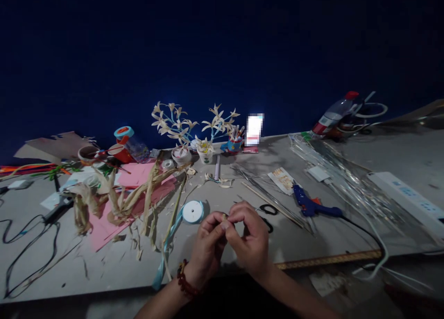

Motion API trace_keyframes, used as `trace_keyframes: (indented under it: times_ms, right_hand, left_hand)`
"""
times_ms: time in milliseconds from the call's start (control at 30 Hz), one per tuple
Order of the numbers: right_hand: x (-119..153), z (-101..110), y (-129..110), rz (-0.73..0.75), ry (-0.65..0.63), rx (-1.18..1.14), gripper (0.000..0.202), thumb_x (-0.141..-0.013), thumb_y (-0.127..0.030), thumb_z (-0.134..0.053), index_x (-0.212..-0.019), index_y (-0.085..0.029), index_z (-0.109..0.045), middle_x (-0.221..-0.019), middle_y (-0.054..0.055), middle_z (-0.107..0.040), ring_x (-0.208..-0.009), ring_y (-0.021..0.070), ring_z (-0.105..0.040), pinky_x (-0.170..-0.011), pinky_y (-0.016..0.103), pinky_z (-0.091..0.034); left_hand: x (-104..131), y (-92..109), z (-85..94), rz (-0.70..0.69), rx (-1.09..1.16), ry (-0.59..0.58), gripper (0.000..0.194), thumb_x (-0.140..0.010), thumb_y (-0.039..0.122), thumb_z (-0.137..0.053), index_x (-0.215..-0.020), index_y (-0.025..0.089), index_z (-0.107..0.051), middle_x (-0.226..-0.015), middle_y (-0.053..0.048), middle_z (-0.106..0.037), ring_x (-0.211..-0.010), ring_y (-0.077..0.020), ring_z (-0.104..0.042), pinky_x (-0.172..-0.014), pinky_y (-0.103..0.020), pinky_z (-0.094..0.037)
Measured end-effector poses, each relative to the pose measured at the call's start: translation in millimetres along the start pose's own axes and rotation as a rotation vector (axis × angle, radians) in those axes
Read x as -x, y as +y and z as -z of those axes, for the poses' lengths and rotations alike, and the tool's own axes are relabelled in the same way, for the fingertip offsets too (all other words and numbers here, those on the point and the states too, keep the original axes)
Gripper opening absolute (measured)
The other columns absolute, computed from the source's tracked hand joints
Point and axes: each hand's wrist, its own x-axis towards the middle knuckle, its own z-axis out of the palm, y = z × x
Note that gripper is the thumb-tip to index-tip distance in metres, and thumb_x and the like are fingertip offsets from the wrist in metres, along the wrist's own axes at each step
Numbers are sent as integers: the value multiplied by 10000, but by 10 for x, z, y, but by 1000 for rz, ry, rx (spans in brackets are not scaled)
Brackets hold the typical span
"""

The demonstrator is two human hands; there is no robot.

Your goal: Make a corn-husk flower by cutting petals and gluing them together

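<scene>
My left hand [210, 242] and my right hand [250, 239] meet above the table's front edge, fingertips pinched together. Between them is a small pale yellowish piece [225, 217], mostly hidden by my fingers, and its kind I cannot make out. A beaded bracelet [186, 282] circles my left wrist. Just beyond my left hand lies a white spool [193, 211] with light blue ribbon [169, 245] trailing toward the front edge. Scissors with black handles [268, 209] lie partly hidden behind my right hand.
Dried corn husks [114, 203] cover pink paper [100, 231] on the left. Cream husk-like flowers [173, 120] stand in pots at the back, beside a lit phone [254, 130]. On the right are a blue glue gun [314, 205], wires [333, 180] and a power strip [409, 198].
</scene>
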Motion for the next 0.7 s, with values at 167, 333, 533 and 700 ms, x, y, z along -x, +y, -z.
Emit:
trace_keyframes:
  times_ms: [167,333,533,700]
  right_hand:
    - [2,-11,16,-2,-1,-5,141,-838,-102,-604,-804,-236,-579,-776,5,-575,-775,202,-579,-716,357,-490]
    - [-12,-13,13,-4,9,-19,139,-833,-103,-610,-790,-233,-581,-771,2,-573,-761,196,-576,-687,336,-479]
    - [-17,-19,45,-16,-7,-37,140,-835,-95,-610,-808,-230,-581,-788,2,-560,-768,194,-571,-690,335,-471]
    - [-21,-26,58,-25,2,-48,139,-836,-96,-614,-799,-227,-581,-787,0,-555,-769,190,-565,-694,333,-463]
  left_hand:
    - [-19,1,14,-6,22,6,367,-592,336,-950,-723,152,-661,-685,28,-604,-648,-94,-515,-636,-195,-414]
    - [-28,16,14,8,32,4,367,-583,327,-957,-717,148,-666,-673,26,-607,-639,-92,-516,-630,-194,-414]
    - [-40,30,6,15,20,-6,376,-590,354,-951,-709,153,-656,-660,23,-596,-629,-96,-507,-610,-194,-403]
    - [-33,35,-16,8,17,9,370,-594,354,-948,-711,152,-662,-655,27,-583,-616,-92,-489,-598,-192,-392]
